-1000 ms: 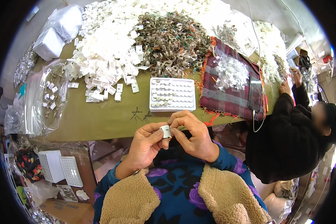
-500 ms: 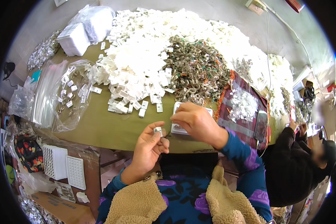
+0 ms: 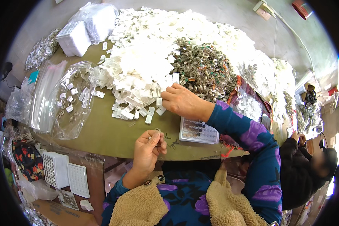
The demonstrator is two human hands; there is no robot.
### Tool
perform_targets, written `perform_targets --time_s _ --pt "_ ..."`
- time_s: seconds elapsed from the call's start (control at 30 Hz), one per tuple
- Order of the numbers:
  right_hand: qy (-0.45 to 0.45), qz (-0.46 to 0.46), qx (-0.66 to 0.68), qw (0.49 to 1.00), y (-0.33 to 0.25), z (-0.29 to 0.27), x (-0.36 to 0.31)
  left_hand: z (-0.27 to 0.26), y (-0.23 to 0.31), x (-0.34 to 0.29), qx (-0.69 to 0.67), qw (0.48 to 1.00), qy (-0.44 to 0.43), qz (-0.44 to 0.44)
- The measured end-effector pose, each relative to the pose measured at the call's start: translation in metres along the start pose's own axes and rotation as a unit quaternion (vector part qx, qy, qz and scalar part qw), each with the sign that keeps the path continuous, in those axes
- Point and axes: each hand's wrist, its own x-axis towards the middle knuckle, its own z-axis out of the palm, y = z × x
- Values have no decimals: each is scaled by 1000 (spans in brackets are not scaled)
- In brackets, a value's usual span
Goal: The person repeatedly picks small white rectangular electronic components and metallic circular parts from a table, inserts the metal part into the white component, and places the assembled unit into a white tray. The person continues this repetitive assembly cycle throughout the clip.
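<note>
My left hand (image 3: pixel 150 150) is closed, held above the front edge of the table. Between its thumb and forefinger shows a small curved, ring-like piece (image 3: pixel 159 130), partly hidden by the fingers. My right hand (image 3: pixel 185 102) reaches to the near edge of a heap of small white plastic tags (image 3: pixel 133 96). Its fingers are pinched together beside a white tag (image 3: pixel 159 102); whether they grip one is hidden. Below my right wrist sits a white tray (image 3: pixel 199 141) with rows of round pockets, several with small dark pieces in them.
Behind the tray lies a heap of grey-brown looped pieces (image 3: pixel 203 64). Clear plastic bags (image 3: pixel 73 109) and stacked white trays (image 3: pixel 74 39) stand at left. More pocketed trays (image 3: pixel 78 177) lie lower left. A person in dark clothes (image 3: pixel 301 177) works at right.
My right hand has moved from over the tray, left and away from me, to the white tags. The white piece that showed in my left fingers is no longer visible. The tray is more exposed.
</note>
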Motion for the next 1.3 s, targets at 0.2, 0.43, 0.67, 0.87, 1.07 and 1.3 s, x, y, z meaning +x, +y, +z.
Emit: perform_targets --time_s 0.2,0.43,0.67,0.87,1.07,1.3 --pt "-4 226 261 938 -80 -12 -12 2 -13 10 84 989 62 101" --pt "82 263 179 944 -46 -31 -40 -4 -8 6 69 993 30 86" --pt "-29 112 -53 992 23 -36 -58 -2 -3 8 33 999 10 31" --pt "80 205 55 974 44 -62 -52 -6 0 8 -3 1000 -12 11" --pt "191 280 187 922 -5 -87 -40 9 4 6 -90 991 -86 -40" --pt "182 261 168 933 -141 -54 -71 17 -5 -13 -150 975 -144 -82"
